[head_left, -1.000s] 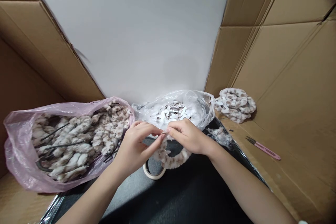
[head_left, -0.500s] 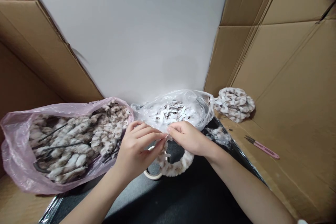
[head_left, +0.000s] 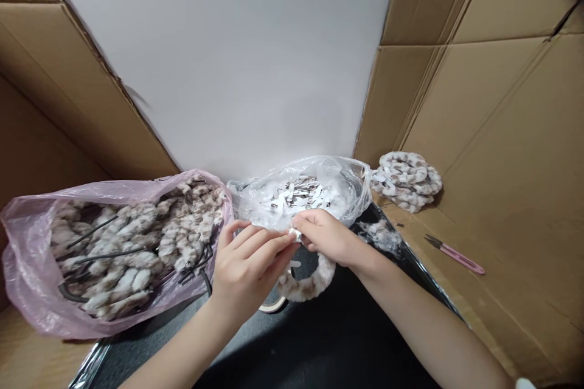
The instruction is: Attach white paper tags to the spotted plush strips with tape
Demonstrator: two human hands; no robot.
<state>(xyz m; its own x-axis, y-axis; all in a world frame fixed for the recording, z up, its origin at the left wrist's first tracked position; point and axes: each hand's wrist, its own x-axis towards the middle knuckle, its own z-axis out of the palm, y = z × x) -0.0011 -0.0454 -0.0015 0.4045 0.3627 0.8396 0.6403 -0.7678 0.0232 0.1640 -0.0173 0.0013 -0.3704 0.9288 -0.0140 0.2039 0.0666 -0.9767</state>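
Observation:
A fluffy white-and-brown ring (head_left: 308,285) hangs below my two hands, over the black table surface. My left hand (head_left: 255,255) pinches a small white piece (head_left: 296,234) at the top of the ring, its fingertips meeting those of my right hand. My right hand (head_left: 326,236) is closed at the ring's upper part; its fingers partly hide the top of the ring. A small pale tag (head_left: 295,264) shows inside the ring. Partly behind the ring and my left hand lies a cream tape roll (head_left: 274,306).
At the left, a pink bag (head_left: 31,261) holds fluffy strips and black cords. Behind my hands is a clear bag (head_left: 360,194) with white tags. Stacked fluffy rings (head_left: 408,181) and pink-handled snips (head_left: 460,258) lie on cardboard at the right. A plastic scrap (head_left: 381,236) lies nearby.
My left hand has shifted slightly right, and the white piece between the fingertips shows more. The ring has moved up a little, and less of the tape roll is visible.

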